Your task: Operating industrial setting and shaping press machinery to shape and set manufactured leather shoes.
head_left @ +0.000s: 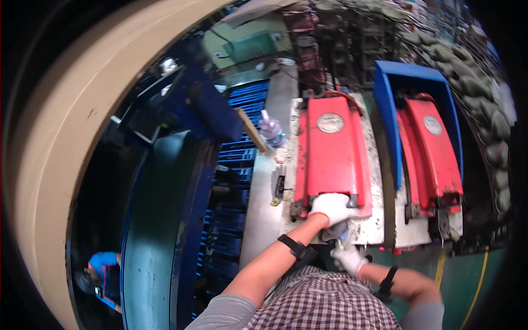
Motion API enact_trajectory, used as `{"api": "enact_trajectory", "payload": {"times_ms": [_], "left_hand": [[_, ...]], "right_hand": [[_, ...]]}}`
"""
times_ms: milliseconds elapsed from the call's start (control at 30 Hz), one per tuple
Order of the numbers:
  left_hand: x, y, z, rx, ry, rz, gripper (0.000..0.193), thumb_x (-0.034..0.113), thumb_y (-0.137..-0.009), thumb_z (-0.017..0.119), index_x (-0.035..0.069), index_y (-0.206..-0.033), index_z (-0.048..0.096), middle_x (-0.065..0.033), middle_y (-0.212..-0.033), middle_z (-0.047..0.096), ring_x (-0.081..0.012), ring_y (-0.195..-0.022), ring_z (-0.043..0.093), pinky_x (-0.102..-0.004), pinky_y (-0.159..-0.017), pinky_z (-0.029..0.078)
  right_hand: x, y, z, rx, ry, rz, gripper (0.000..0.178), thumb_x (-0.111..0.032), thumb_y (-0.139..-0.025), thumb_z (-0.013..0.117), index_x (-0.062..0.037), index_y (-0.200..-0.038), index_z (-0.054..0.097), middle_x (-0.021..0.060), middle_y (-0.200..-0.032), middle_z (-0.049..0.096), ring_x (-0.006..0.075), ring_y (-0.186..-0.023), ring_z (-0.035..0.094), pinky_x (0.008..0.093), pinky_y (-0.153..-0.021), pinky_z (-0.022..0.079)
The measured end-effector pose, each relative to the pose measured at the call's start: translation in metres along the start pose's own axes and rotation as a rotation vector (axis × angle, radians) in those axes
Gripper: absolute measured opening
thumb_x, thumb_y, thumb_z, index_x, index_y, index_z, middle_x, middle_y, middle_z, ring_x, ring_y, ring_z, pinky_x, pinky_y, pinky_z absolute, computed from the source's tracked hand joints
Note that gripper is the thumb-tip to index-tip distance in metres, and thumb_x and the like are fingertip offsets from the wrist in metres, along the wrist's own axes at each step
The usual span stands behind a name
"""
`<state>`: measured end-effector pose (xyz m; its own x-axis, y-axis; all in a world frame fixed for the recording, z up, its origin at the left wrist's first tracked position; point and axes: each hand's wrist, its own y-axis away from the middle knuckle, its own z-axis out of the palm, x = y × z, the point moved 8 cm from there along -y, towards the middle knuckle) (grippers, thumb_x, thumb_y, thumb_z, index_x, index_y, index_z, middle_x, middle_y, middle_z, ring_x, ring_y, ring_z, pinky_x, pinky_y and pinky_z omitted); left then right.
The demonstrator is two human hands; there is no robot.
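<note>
My left hand, in a white glove, lies over the front edge of a red machine cover, its visible fingers stretched toward the right. Just below it a greyish piece shows between my two hands; blur hides its kind. My right hand, also gloved in white, is lower and close to my body. Its fingers are curled near the lower end of that piece, and what they hold cannot be made out. The red cover carries a round silver plate and sits on a worn white base.
A second red machine stands at right inside a blue hood. At left are a spray bottle, a metal ledge, blue slatted racks and a long green-topped conveyor. A person in blue is at far lower left.
</note>
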<state>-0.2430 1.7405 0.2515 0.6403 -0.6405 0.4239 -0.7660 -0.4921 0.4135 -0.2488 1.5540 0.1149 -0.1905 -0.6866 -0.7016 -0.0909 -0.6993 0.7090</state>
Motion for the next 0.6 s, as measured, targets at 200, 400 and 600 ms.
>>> {"api": "enact_trajectory", "payload": {"times_ms": [200, 400, 600], "left_hand": [[-0.005, -0.002, -0.006, 0.030, -0.029, 0.040, 0.062, 0.064, -0.088, 0.059, 0.006, -0.102, 0.077, -0.0207, -0.097, 0.075, -0.0370, -0.090, 0.074, -0.0481, -0.086, 0.056], [0.006, 0.005, -0.004, 0.033, -0.027, 0.024, 0.059, 0.062, -0.087, 0.061, 0.006, -0.101, 0.077, -0.0208, -0.098, 0.075, -0.0371, -0.092, 0.074, -0.0478, -0.087, 0.056], [0.013, 0.008, -0.009, 0.130, -0.027, 0.156, 0.055, 0.060, -0.090, 0.057, 0.008, -0.099, 0.073, -0.0212, -0.102, 0.074, -0.0381, -0.094, 0.073, -0.0499, -0.087, 0.055]], "right_hand": [[-0.016, 0.011, 0.024, -0.191, 0.065, 0.042, 0.032, -0.039, -0.106, 0.059, -0.0076, -0.105, 0.059, 0.0004, -0.071, 0.057, 0.0112, -0.055, 0.054, 0.0283, -0.052, 0.044], [0.008, 0.014, 0.055, -0.590, 0.125, 0.047, 0.055, -0.054, -0.110, 0.039, -0.0033, -0.111, 0.059, 0.0012, -0.065, 0.054, 0.0108, -0.049, 0.046, 0.0289, -0.047, 0.035], [0.001, -0.022, 0.067, -0.404, 0.422, -0.336, 0.047, -0.051, -0.106, 0.056, -0.0103, -0.127, 0.065, 0.0022, -0.085, 0.068, 0.0120, -0.069, 0.060, 0.0299, -0.068, 0.051]]}}
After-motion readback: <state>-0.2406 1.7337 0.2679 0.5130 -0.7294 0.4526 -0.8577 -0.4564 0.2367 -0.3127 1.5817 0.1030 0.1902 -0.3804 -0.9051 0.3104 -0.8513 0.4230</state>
